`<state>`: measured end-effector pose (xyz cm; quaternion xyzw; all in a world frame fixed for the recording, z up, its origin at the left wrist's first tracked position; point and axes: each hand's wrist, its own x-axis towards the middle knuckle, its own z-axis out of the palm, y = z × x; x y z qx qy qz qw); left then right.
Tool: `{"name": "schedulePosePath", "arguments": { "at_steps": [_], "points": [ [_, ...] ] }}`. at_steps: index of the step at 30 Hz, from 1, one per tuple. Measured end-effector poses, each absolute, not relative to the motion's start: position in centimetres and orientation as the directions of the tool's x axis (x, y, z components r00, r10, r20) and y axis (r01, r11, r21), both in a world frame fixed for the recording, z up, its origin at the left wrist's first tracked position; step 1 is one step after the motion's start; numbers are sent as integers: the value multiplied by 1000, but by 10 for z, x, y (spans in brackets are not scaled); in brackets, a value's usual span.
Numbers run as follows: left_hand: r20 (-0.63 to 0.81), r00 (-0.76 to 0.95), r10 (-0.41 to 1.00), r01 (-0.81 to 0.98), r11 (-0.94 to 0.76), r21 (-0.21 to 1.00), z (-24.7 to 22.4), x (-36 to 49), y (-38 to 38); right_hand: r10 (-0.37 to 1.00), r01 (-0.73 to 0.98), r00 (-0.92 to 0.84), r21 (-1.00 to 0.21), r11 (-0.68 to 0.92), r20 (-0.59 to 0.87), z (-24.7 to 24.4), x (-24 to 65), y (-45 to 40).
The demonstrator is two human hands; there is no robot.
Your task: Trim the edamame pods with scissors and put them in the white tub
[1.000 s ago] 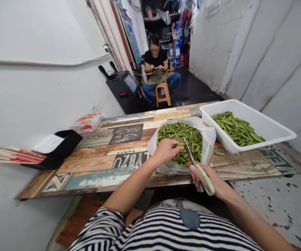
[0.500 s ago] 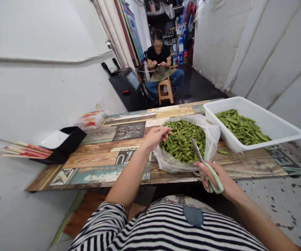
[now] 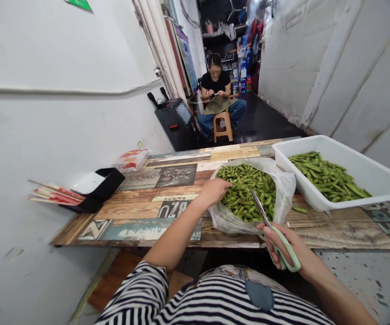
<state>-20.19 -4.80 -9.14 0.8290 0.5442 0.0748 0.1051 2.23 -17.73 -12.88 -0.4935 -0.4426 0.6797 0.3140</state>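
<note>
My left hand [image 3: 214, 191] reaches over the left rim of a clear plastic bag [image 3: 285, 183]. Its fingers are drawn together with the tips at the green soybean pods [image 3: 249, 210] heaped inside; whatever they pinch is hidden. In my right hand [image 3: 291, 246] is a pair of scissors [image 3: 285, 248] with pale green handles. The metal blades point up and left over the pods near the bag's front right side, and look nearly closed. Right of the bag, a white plastic tub [image 3: 320, 143] holds more green pods [image 3: 327, 176].
The patterned wooden table [image 3: 178, 192] carries a black holder [image 3: 112, 185] with chopsticks [image 3: 58, 194] and a red-and-white plastic packet [image 3: 132, 160]. One loose pod [image 3: 299, 209] lies between bag and tub. Beyond, a person [image 3: 215, 90] sits on a stool [image 3: 222, 126].
My left hand has lowered to the pods, its fingers turning down. The scissors stay in my right hand over the bag's front. The whole view has shifted, with things appearing further right and lower.
</note>
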Motion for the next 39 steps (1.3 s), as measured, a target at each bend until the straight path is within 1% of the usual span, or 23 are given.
{"name": "schedulePosePath", "arguments": {
  "at_steps": [3,5,6,8,10,12,14,18,22,25,28,30,31,33,35,37,39],
  "points": [
    [-51,422,905,897,-409,164,-88,-196,-39,871,18,-318,-921,-389,-374,-127,22,-179],
    [-68,450,891,888,-437,145,-84,-193,-35,873,24,-319,-924,-382,-369,-126,22,-181],
    [-70,480,875,871,-466,154,-82,-193,-33,873,23,-318,-923,-383,-370,-125,21,-181],
    [-35,546,837,819,-525,229,-77,-193,-35,871,15,-320,-921,-388,-372,-124,21,-182],
    [42,576,816,746,-546,381,-71,-193,-41,875,10,-329,-928,-372,-355,-123,20,-182],
    [93,564,820,660,-516,546,-66,-191,-50,884,16,-345,-944,-330,-315,-123,19,-181],
    [83,560,825,594,-469,653,-62,-187,-60,890,18,-359,-955,-295,-282,-122,19,-180],
    [27,557,830,566,-403,719,-61,-176,-74,884,28,-380,-958,-284,-273,-118,17,-177],
    [3,545,838,545,-357,759,-64,-171,-78,897,103,-355,-965,-242,-263,-119,17,-174],
    [-47,507,861,514,-258,818,-69,-171,-78,906,152,-313,-956,-249,-286,-124,18,-172],
    [-202,482,853,395,-5,919,-78,-168,-77,901,145,-291,-946,-290,-321,-129,18,-171],
    [-284,453,845,267,175,948,-84,-165,-77,889,105,-305,-940,-324,-340,-129,16,-172],
    [-300,430,852,196,237,952,-87,-162,-77,882,77,-322,-939,-337,-343,-128,16,-173],
    [-302,378,875,63,301,952,-92,-158,-79,873,8,-354,-935,-355,-335,-125,15,-175],
    [-295,345,891,-41,328,944,-94,-154,-81,868,-42,-382,-932,-360,-318,-123,14,-177],
    [-288,343,894,-119,345,931,-96,-152,-84,868,-43,-391,-936,-349,-306,-121,14,-179],
    [-265,354,897,-178,343,922,-96,-149,-87,875,1,-392,-951,-310,-285,-122,14,-178]
  ]
}}
